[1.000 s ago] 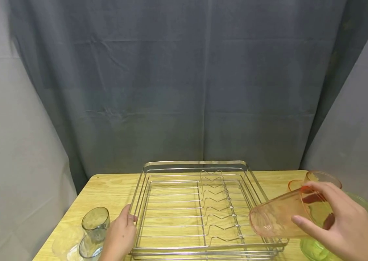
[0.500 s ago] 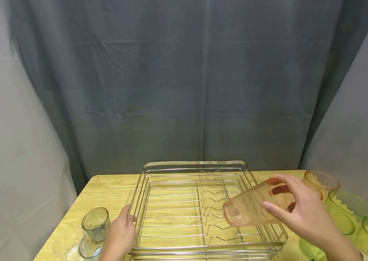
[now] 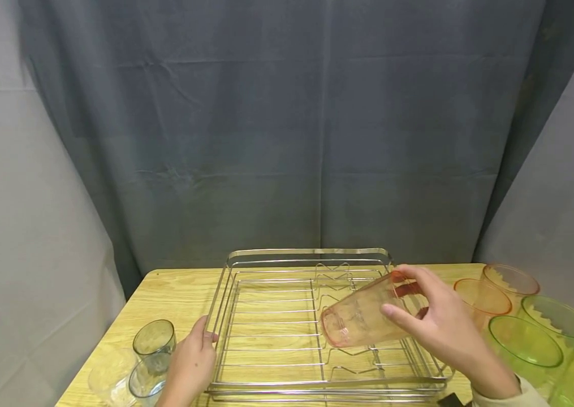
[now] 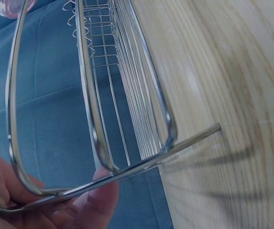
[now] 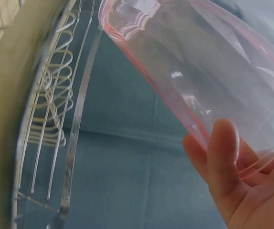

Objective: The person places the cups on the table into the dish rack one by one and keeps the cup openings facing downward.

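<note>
A clear pinkish-orange tumbler (image 3: 360,316) is tilted on its side above the right half of a wire dish rack (image 3: 271,386), its base pointing left. My right hand (image 3: 439,319) grips it near the rim, thumb on the near side; in the right wrist view the thumb (image 5: 223,148) lies against the tumbler wall (image 5: 208,71). At the rack's left side my left hand (image 3: 192,356) holds the metal frame. The left wrist view has its fingers (image 4: 99,202) curled round the frame wire (image 4: 142,167).
Orange tumblers (image 3: 482,297) and green tumblers (image 3: 526,342) stand to the right of the rack. At the left are a smoky glass (image 3: 154,337), a bluish glass (image 3: 146,379) and a clear one (image 3: 111,379). A grey curtain (image 3: 266,141) hangs behind the wooden table (image 3: 180,288).
My right hand has carried the tumbler leftward from the rack's right edge to over its right half. The left hand stays on the rack frame.
</note>
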`<move>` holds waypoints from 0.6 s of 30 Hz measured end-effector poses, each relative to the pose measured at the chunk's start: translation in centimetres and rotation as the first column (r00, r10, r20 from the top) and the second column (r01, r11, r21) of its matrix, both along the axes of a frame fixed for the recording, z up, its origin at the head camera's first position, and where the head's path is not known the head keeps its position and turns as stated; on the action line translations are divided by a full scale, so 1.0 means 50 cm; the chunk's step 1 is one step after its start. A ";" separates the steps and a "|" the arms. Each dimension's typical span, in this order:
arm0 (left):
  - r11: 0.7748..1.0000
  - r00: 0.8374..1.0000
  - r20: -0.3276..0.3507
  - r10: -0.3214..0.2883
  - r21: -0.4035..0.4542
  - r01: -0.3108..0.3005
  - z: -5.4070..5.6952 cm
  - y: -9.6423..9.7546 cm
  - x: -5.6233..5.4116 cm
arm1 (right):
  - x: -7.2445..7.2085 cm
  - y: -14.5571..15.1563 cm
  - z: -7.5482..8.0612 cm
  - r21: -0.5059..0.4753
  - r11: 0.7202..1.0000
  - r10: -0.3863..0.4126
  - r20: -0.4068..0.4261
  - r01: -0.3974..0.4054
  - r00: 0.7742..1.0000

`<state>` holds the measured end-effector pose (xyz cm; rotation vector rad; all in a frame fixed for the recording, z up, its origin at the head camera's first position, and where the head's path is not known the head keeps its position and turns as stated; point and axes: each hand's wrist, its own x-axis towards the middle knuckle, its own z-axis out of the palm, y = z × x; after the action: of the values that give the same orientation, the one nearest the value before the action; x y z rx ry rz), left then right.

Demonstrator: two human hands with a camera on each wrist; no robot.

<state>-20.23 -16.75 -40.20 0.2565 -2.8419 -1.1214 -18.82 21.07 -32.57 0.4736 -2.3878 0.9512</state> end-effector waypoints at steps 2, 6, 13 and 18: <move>1.000 1.000 0.001 -0.002 -0.002 0.002 0.000 0.000 0.000 | -0.001 -0.007 -0.001 -0.011 1.000 0.002 0.004 -0.002 1.000; 1.000 1.000 -0.003 -0.007 -0.014 0.007 -0.002 0.000 -0.001 | -0.002 -0.020 -0.006 -0.025 1.000 -0.001 0.022 0.002 1.000; 0.999 0.999 -0.030 -0.025 -0.023 0.025 -0.004 0.003 -0.003 | -0.001 -0.034 -0.007 -0.056 0.998 -0.004 0.094 0.009 0.996; 0.999 0.999 -0.039 -0.018 -0.030 0.016 -0.004 -0.001 -0.001 | 0.000 -0.047 -0.007 -0.070 0.997 0.021 0.100 -0.014 0.995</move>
<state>-20.27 -16.80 -40.39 0.2066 -2.8295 -1.0744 -18.84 18.71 -32.93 0.4300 -2.4346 1.0862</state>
